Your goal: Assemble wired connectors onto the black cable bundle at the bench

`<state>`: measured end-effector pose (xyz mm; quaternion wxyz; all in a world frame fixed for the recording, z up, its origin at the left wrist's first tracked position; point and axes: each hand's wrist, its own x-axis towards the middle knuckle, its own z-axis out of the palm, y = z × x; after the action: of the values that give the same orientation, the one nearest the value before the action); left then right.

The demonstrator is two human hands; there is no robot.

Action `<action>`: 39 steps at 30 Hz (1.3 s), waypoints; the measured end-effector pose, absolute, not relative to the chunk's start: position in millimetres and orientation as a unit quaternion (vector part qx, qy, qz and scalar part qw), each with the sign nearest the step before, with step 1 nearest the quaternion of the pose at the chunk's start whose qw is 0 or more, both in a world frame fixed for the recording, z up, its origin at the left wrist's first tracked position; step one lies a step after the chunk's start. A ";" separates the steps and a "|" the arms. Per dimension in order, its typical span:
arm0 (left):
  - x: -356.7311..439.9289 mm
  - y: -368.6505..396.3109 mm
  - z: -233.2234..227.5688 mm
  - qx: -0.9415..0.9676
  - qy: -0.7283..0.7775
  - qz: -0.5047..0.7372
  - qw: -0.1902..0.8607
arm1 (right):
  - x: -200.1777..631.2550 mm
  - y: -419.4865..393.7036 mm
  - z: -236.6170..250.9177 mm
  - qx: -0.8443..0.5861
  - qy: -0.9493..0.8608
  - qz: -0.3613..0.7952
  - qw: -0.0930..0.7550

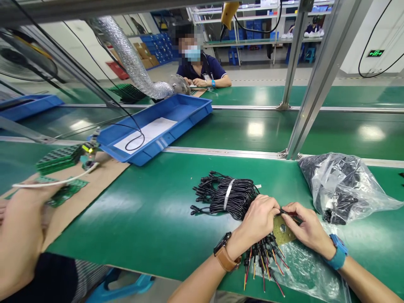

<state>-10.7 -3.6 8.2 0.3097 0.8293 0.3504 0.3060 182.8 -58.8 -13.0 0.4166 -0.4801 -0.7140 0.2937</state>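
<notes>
The person's left hand (259, 221) and right hand (307, 227) meet over a small round brass-coloured disc (282, 230) at the near edge of the green conveyor belt (151, 210). The left hand's fingers curl over the disc's left rim, while the right hand pinches a thin red and black lead (288, 213) against its top edge. The disc looks flat, rigid and light, with a small hole near its middle; it is probably best held by the rim, since its face seems thin and easily marked. The lead is fine and limp, so a grip close to its bare end would likely steer it best. Just left of the hands lies a bundle of black cables (225, 194), tied with a pale band, glossy and springy, its coloured wire tails (263, 256) fanning toward the belt's edge over a crinkled clear plastic sheet (307, 271). A clear bag of black parts (339, 187) sits right of the hands.
</notes>
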 end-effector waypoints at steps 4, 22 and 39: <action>-9.5 -4.4 4.4 0.828 0.360 0.296 0.310 | 177.0 -58.9 -8.8 -0.471 -0.717 0.301 0.417; -10.9 -2.6 4.7 0.831 0.340 0.312 0.310 | 178.9 -57.8 -4.3 -0.478 -0.712 0.302 0.416; -10.9 -3.3 9.9 0.833 0.351 0.299 0.306 | 174.3 -55.2 -0.9 -0.469 -0.748 0.260 0.391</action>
<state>-10.9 -3.3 9.9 0.3062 0.8325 0.3513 0.2995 174.3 -55.2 -0.9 0.3908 -0.4688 -0.7485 0.2596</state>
